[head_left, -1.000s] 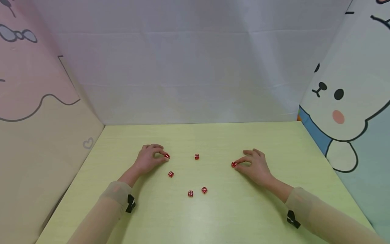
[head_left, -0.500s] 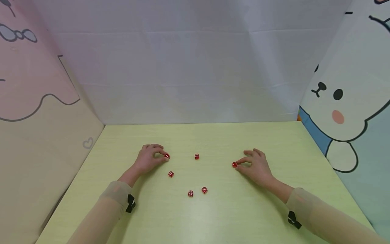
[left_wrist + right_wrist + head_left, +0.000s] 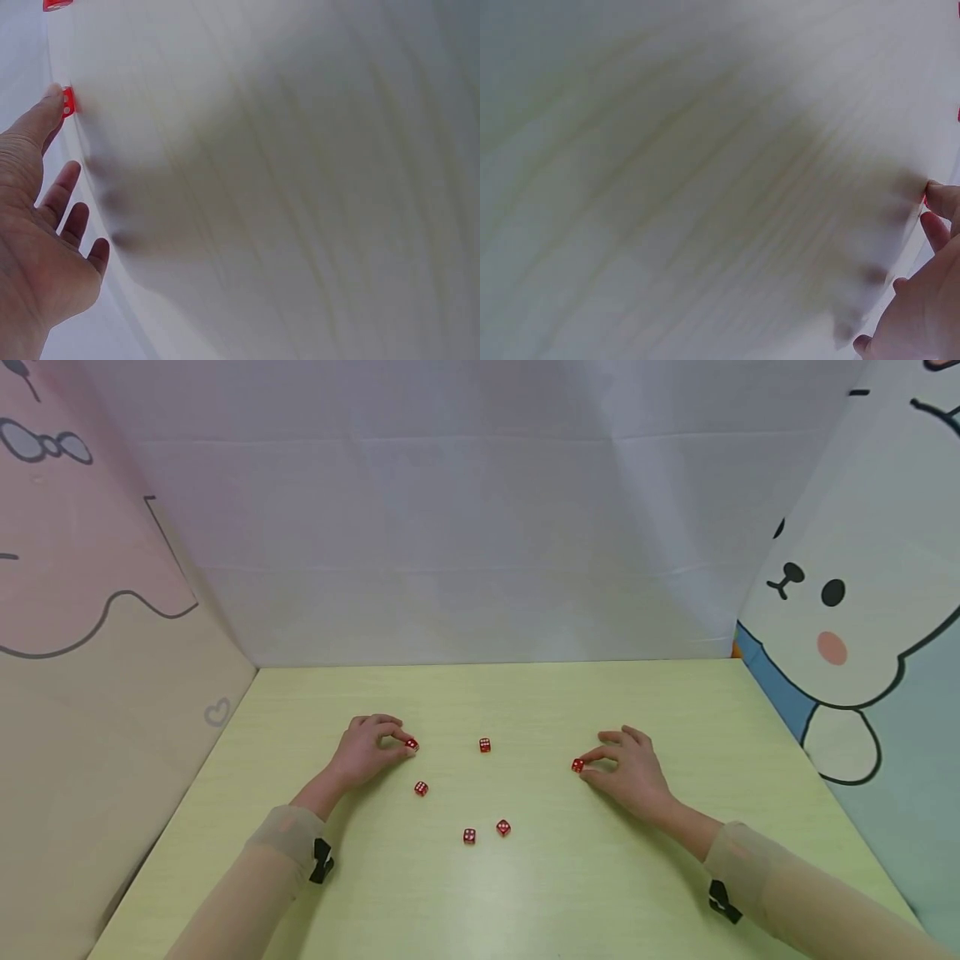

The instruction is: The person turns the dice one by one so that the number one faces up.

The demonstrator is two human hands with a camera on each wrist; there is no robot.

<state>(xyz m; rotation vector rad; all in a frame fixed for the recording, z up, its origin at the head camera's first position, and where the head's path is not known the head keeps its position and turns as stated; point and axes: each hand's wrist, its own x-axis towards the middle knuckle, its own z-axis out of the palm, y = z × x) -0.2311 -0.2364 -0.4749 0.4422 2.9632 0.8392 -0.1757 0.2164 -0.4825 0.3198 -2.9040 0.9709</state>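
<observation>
My left hand (image 3: 365, 750) pinches a red die (image 3: 412, 744) with white pips between thumb and index finger, on the left half of the table. In the left wrist view that die (image 3: 68, 102) shows at the thumb tip, with the other fingers spread. Over on the right, my right hand (image 3: 628, 772) holds another red die (image 3: 577, 765) between thumb and index finger, the remaining fingers held out. Only a sliver of this die (image 3: 925, 200) shows beside the thumb in the right wrist view; the rest is hidden.
Several more red dice lie on the pale yellow table (image 3: 540, 893) between the hands: one die (image 3: 484, 745) toward the back, one die (image 3: 422, 788) near the left hand, and a close pair with a left die (image 3: 469, 836) and a right die (image 3: 503, 827). White cloth (image 3: 480, 552) hangs behind.
The die in my right hand has turned between the fingertips, showing different faces, and that hand has shifted very slightly right. My left hand and the dice on the table have stayed put.
</observation>
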